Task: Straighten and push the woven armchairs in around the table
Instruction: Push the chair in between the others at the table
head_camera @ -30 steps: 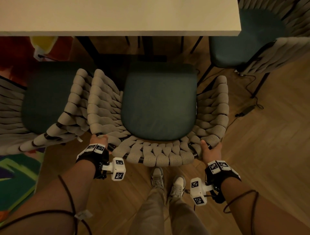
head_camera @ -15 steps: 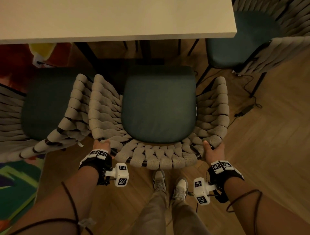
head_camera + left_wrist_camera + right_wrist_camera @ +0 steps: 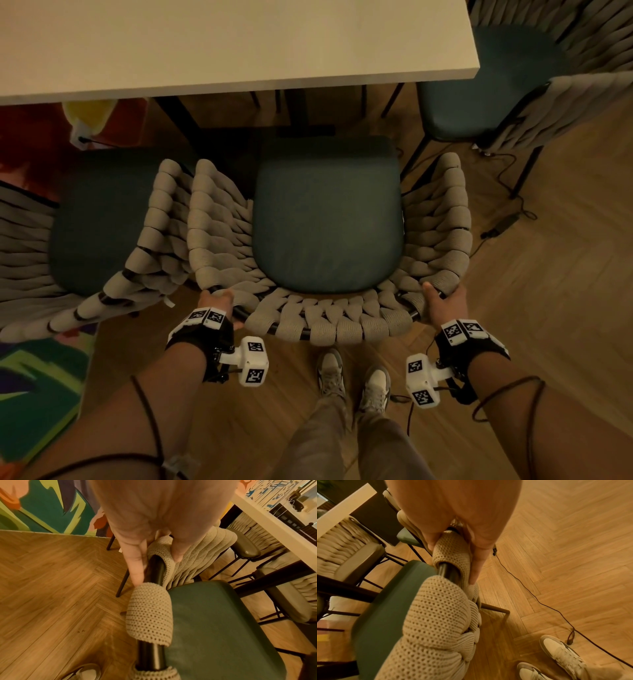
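1. Head view first: we're looking straight down on the middle beige woven-rope armchair with a dark teal seat cushion point(image 3: 327, 219), its front edge just short of the near edge of the pale rectangular tabletop point(image 3: 239, 44).
2. Our left hand point(image 3: 216, 300) is wrapped over the back rim at the chair's rear left corner, fingers curled round the dark metal frame tube point(image 3: 155, 569).
3. Left wrist view confirms it: one finger lies along the outside of the tube, the thumb presses the beige weave on the inside, and the bare tube shows between two rope wraps.
4. Our right hand point(image 3: 443, 305) has the rear right corner, thumb on the inner side of the rim and fingers going over the outer side.
5. Right wrist view shows that hand clamped round a rope-wrapped stretch of the frame, fingers pointing down along the outside.
6. To our left, a second woven armchair with a teal seat point(image 3: 99, 219) sits turned at an angle, its armrest touching or all but touching the middle chair's left arm.
7. Up at the right, a third woven chair point(image 3: 486, 82) stands by the table's corner, seat partly under the top.
8. Below us are pale sneakers point(image 3: 352, 383) on the herringbone wood floor point(image 3: 548, 308), a black cable point(image 3: 507, 222) trailing to the right, and a colourful rug point(image 3: 37, 387) at far left.
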### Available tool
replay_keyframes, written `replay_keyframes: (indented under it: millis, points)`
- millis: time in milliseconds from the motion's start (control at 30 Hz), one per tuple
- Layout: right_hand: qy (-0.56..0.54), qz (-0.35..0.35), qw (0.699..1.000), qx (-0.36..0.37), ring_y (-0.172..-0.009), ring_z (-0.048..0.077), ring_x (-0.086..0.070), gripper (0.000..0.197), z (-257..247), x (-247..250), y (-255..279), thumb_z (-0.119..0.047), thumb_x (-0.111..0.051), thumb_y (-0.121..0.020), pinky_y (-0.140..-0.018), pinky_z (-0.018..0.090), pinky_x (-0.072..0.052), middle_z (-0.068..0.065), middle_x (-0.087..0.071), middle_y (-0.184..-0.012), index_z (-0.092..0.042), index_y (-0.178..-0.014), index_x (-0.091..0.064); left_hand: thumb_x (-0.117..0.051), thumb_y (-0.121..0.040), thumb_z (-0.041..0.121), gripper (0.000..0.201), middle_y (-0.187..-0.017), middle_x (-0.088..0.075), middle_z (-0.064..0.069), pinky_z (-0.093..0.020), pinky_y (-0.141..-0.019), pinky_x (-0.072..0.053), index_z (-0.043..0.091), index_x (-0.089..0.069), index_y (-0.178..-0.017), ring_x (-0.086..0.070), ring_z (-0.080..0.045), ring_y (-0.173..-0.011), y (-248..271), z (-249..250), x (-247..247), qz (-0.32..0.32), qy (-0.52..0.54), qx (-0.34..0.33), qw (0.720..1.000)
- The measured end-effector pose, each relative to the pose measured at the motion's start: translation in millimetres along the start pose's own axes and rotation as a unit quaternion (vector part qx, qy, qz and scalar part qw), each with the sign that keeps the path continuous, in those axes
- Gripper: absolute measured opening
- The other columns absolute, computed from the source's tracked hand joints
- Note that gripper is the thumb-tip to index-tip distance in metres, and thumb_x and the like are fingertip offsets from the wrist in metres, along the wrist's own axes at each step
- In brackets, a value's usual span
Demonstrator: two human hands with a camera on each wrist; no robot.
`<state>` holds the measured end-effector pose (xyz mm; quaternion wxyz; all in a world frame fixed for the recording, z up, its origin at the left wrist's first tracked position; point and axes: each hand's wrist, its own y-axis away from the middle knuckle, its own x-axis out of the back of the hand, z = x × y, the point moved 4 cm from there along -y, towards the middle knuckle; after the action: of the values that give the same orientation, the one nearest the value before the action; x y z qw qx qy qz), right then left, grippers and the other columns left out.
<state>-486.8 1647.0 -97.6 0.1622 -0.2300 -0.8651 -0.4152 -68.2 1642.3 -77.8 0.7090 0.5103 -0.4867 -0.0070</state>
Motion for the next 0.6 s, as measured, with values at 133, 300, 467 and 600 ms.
replay_keyframes:
  millis: [133,300,467,600]
  points:
    - [-0.013,-0.004,1.0,-0.014,-0.117,0.038,-0.056,0.061,0.5,0.5,0.7,-0.033,-0.066,-0.087,-0.1,0.053,-0.045,0.016,-0.055,-0.132,-0.011,-0.136,-0.037,-0.064,-0.087,0.032,0.061,-0.144,-0.039,-0.022,-0.041,-0.11,-0.04,0.009,-0.041,-0.138,-0.045,-0.037,-0.13,-4.0,-5.6,5.9,0.046,0.125,0.041,0.99]
    - [-0.002,0.02,1.0,-0.013,-0.124,0.038,-0.051,0.068,-12.9,6.2,0.8,-0.037,-0.063,-0.088,-0.104,0.047,-0.042,0.017,-0.05,-0.139,-0.009,-0.143,-0.034,-0.05,-0.094,0.024,0.048,-0.138,-0.044,-0.027,-0.049,-0.099,-0.04,-0.003,-0.044,-0.132,-0.047,-0.045,-0.122,2.8,4.7,32.1,0.194,0.211,0.085,0.954]
    - [-0.005,0.016,1.0,-0.025,-0.13,0.037,-0.046,0.079,-25.2,19.2,-10.3,-0.053,-0.055,-0.084,-0.106,0.052,-0.04,0.014,-0.043,-0.146,-0.018,-0.148,-0.027,-0.044,-0.099,0.018,0.037,-0.128,-0.057,-0.025,-0.039,-0.099,-0.042,-0.001,-0.055,-0.129,-0.055,-0.037,-0.119,13.4,79.2,43.9,0.119,0.277,-0.023,0.953]
    - [-0.083,-0.062,0.992,-0.077,-0.107,0.029,-0.056,0.046,-26.6,41.3,-24.5,-0.038,-0.048,-0.096,-0.093,0.049,-0.051,0.008,-0.053,-0.121,-0.017,-0.137,-0.043,-0.047,-0.099,0.016,0.009,-0.07,-0.056,-0.01,-0.022,-0.046,-0.04,0.01,-0.053,-0.096,-0.057,-0.012,-0.043,38.8,154.5,12.7,-0.03,0.357,-0.116,0.927]
